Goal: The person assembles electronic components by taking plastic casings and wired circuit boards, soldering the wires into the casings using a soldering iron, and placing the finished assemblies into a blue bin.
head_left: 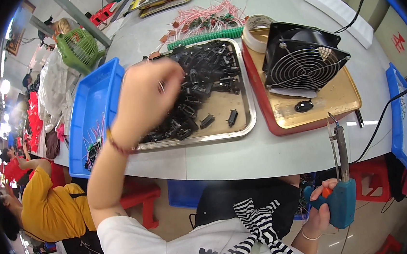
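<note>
My left hand (149,90), blurred by motion, is over the left part of a metal tray (214,136) piled with small black plastic parts (207,63). Its fingers are curled closed; what they hold, if anything, is too smeared to make out. Two loose black parts lie near the tray's front edge. At the lower right, my right hand (320,208) grips a teal soldering gun (343,204) by its handle, a finger at the orange trigger. The gun's tip points up, just in front of a gold-topped red box (328,111). One small black part (303,105) sits on this box.
A black fan (306,60) and a tape roll (255,38) stand on the box. Left of the tray is a blue bin (89,98) with wired parts. Behind lie a green coil (205,38) and pink wires (203,18). A co-worker in yellow (60,207) sits at left.
</note>
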The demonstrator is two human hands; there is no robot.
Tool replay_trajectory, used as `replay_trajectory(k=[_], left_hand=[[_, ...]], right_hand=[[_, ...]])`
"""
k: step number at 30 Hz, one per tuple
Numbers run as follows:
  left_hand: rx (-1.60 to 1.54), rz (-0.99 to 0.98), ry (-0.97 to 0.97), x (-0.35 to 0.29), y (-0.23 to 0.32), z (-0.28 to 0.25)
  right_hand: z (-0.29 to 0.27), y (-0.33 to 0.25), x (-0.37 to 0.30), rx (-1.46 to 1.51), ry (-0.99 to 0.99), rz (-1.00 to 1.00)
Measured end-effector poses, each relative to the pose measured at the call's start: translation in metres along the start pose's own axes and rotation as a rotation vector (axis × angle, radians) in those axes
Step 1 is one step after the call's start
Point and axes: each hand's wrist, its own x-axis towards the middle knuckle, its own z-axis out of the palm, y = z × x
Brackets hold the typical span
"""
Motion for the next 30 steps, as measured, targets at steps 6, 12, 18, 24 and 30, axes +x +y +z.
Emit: replay_trajectory(k=[6,12,18,24,30], left_hand=[[-0.037,-0.608,-0.25,0.024,-0.26,0.021],[-0.609,-0.733,-0.701,0.054,-0.247,0.057],[-0.628,-0.712,-0.628,0.067,-0.229,0.077],[-0.629,-0.656,-0.477,0.055,-0.247,0.072],[-0.627,-0.709,0.155,0.059,-0.2,0.032]], right_hand=[[-0.012,-0.001,-0.001,0.066,0.006,0.038],[-0.019,0.0,0.001,0.009,0.057,0.042],[-0.019,0.001,0.004,0.001,0.097,0.077],[-0.022,0.002,0.003,0.023,0.06,0.069],[-0.029,0.004,0.0,-0.012,0.054,0.062]])
